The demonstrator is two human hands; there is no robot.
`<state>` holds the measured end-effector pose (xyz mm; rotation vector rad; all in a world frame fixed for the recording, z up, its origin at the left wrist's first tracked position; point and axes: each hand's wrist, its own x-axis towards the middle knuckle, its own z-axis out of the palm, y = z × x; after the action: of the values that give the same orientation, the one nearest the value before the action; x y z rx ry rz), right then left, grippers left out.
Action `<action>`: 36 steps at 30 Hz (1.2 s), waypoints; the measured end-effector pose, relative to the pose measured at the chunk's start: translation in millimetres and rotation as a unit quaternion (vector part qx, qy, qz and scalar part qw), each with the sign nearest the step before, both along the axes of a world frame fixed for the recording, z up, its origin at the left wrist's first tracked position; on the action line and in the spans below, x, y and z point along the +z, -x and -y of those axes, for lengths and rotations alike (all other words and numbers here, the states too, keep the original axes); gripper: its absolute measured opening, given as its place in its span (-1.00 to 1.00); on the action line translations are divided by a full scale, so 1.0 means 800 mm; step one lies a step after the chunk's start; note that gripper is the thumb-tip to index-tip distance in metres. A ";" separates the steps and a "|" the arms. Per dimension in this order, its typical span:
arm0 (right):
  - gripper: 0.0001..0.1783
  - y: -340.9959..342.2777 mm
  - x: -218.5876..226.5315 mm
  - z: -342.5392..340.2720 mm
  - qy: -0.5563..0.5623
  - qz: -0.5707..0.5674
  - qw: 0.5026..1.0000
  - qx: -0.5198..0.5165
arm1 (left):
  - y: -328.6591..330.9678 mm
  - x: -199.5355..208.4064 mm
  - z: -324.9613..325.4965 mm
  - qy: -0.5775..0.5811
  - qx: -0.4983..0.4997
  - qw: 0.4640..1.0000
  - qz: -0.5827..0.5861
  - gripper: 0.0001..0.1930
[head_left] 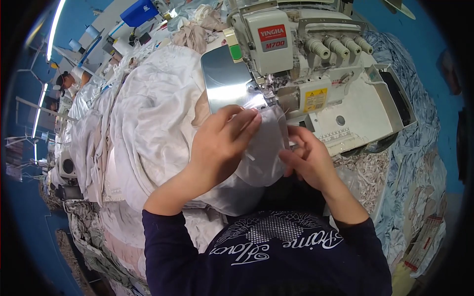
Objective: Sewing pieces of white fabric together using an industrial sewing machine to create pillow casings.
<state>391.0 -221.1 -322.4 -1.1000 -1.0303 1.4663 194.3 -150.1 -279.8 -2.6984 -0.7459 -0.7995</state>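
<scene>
A small piece of white fabric (pixel 264 153) hangs from the front of an overlock sewing machine (pixel 273 64), its upper edge close to the presser foot. My left hand (pixel 222 138) lies over the fabric's left side, fingers bent together and fingertips holding the cloth near the shiny metal plate (pixel 224 81). On the right, my right hand (pixel 311 158) pinches the fabric's side edge between thumb and fingers. The underside of the cloth and some of my fingertips are hidden.
A big heap of white cloth (pixel 153 118) covers the table to the left. Bluish fabric (pixel 414 113) is piled at the right, and a heap of trimmings (pixel 370 175) lies below the machine. Other sewing stations and a person (pixel 65 81) are at far left.
</scene>
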 end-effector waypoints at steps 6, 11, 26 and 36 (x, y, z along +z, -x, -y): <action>-0.81 -0.004 -0.019 -0.012 0.045 0.002 0.999 0.018 | -0.011 0.018 -0.002 0.130 0.008 0.991 -0.008 -0.58; -0.80 -0.007 -0.016 -0.016 0.034 -0.088 0.995 -0.013 | -0.004 0.003 0.002 0.109 -0.011 0.994 0.001 -0.58; -0.81 -0.003 -0.016 -0.022 0.033 -0.056 0.998 -0.002 | -0.014 0.014 -0.022 0.096 -0.016 0.995 -0.008 -0.61; -0.81 -0.002 -0.017 -0.024 0.021 -0.060 0.998 -0.007 | -0.012 0.016 -0.031 0.101 0.023 0.995 -0.007 -0.64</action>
<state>392.8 -201.7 -335.7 -1.0332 -0.9091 1.5302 203.8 -125.1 -266.8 -2.8482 -0.9276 -0.7301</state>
